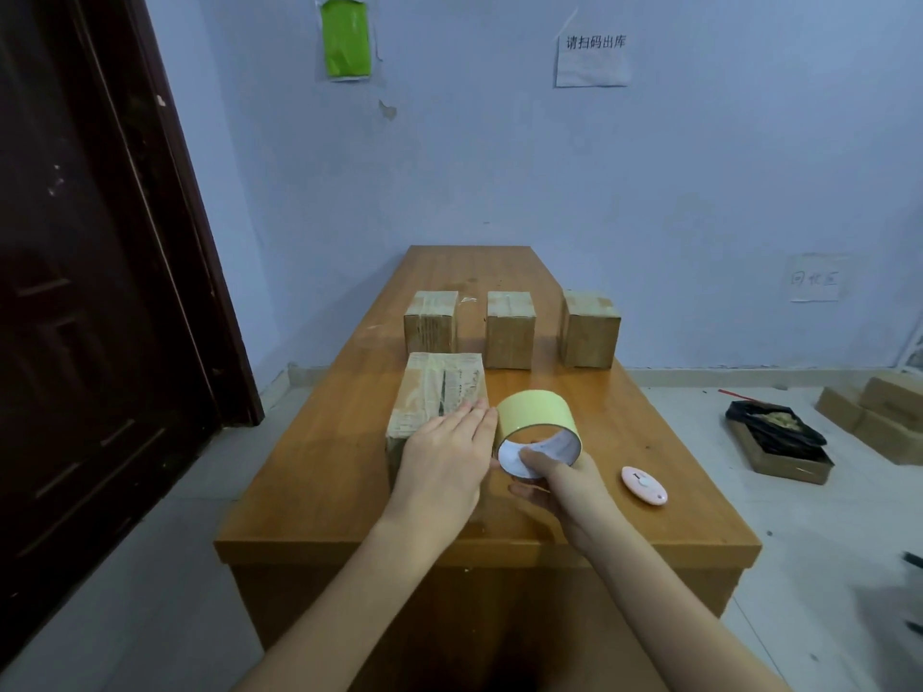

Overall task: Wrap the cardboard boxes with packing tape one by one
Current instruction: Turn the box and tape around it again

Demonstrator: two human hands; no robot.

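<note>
While a dark wooden door (95,272) fills the far left, your wooden table (309,472) runs lengthwise away from you toward the blue wall (699,167). On its near left part sits the nearest cardboard box (434,392), its top already covered in glossy tape over printed paper, its long axis pointing away from you along the table. Your left hand (444,457) lies flat on the near end of that box, fingers straight and together, pressing down and gripping nothing. Just to its right, touching those fingertips, is the tape roll (537,432), tipped so its open core faces you and its axis runs roughly toward the far end of the table. Your right hand (554,484) holds the roll, thumb hooked inside the core against the white lining and fingers curled underneath.

Behind, three more boxes stand in a row across the table: the left box (430,322), the middle box (510,329) and the right box (589,329), well apart from each other. Near your right wrist, a pink cutter (644,485) lies on the tabletop. Farther right, on the floor, are an open carton with dark contents (779,442) and a stack of flat cartons (884,412).
</note>
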